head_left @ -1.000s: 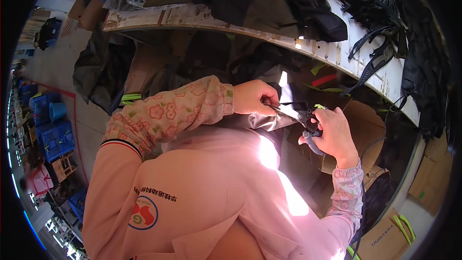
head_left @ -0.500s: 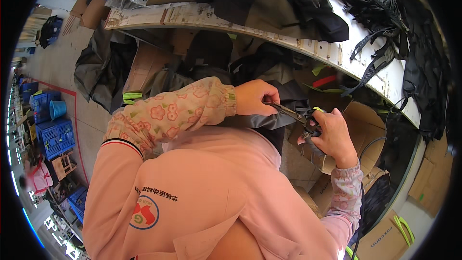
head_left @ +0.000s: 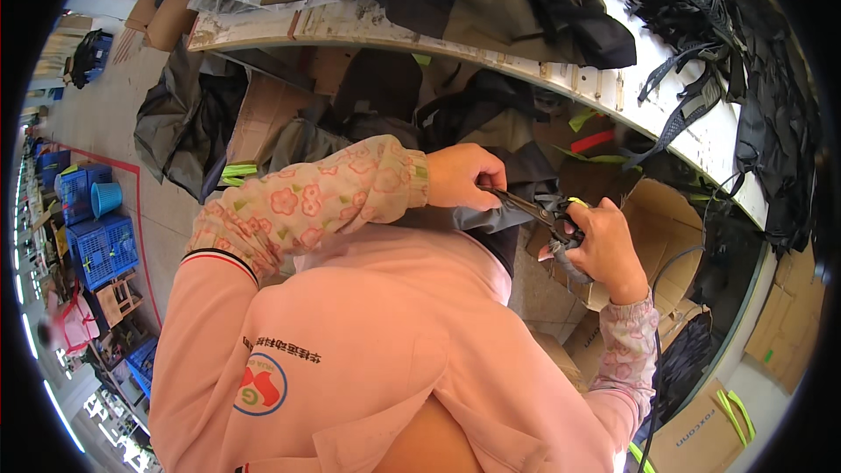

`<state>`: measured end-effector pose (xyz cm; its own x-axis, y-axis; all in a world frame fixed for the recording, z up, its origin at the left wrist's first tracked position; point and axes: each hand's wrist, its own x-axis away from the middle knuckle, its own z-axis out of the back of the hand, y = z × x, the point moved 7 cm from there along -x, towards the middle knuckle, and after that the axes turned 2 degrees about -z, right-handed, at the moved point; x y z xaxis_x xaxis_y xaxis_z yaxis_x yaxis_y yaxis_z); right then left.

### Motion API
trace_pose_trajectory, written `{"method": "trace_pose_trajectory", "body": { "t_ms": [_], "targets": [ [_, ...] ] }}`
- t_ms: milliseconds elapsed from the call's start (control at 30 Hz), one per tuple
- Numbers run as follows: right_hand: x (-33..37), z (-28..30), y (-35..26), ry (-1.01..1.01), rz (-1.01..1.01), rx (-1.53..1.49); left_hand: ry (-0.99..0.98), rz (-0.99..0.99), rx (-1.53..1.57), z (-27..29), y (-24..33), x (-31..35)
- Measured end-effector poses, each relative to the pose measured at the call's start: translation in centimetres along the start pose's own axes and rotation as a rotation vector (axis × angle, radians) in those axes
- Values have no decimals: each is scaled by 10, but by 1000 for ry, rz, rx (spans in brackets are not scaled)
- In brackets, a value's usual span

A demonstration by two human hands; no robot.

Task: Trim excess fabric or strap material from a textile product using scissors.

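Observation:
My right hand (head_left: 606, 250) is closed round the handles of a pair of scissors (head_left: 530, 208), whose grips look wrapped in grey material. The blades point left, their tips at the fingers of my left hand (head_left: 466, 177). That hand is closed in a pinch on dark grey fabric (head_left: 499, 217), which hangs in front of my body and passes under the blades. My fingers hide the exact edge being pinched and the tips of the blades.
A white worktop (head_left: 420, 28) crosses ahead, carrying dark fabric pieces (head_left: 508, 0) and black straps (head_left: 674, 114) that hang over its edge. Below it stand an open cardboard box (head_left: 661, 228) and more dark cloth. Blue crates (head_left: 103, 250) are at the far left.
Both hands stay almost in place, the left still pinching the fabric and the right holding the scissors. The right hand and scissors have shifted only very slightly.

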<state>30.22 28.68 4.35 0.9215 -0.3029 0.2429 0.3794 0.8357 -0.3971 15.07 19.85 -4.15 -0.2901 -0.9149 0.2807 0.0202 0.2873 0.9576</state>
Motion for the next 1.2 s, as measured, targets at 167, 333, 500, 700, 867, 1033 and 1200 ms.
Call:
{"method": "trace_pose_trajectory", "body": {
  "t_ms": [167,333,500,700,867,1033,1200],
  "targets": [
    [0,-4,2,-94,-54,19,-5,9,0,0,1,1],
    [-3,-9,14,148,-180,-264,-30,62,13,5,-1,6],
    [-16,-68,29,156,-229,-644,76,-270,-732,59,28,62],
    [-19,-85,30,19,-254,-577,205,108,-1240,134,-28,194],
    [0,-9,26,-205,-106,-825,226,266,-593,122,-15,232],
    [83,109,75,516,-324,-1495,167,-48,282,114,98,247],
    [32,173,34,565,-105,-638,473,-91,272,144,126,197]
  ]
}}
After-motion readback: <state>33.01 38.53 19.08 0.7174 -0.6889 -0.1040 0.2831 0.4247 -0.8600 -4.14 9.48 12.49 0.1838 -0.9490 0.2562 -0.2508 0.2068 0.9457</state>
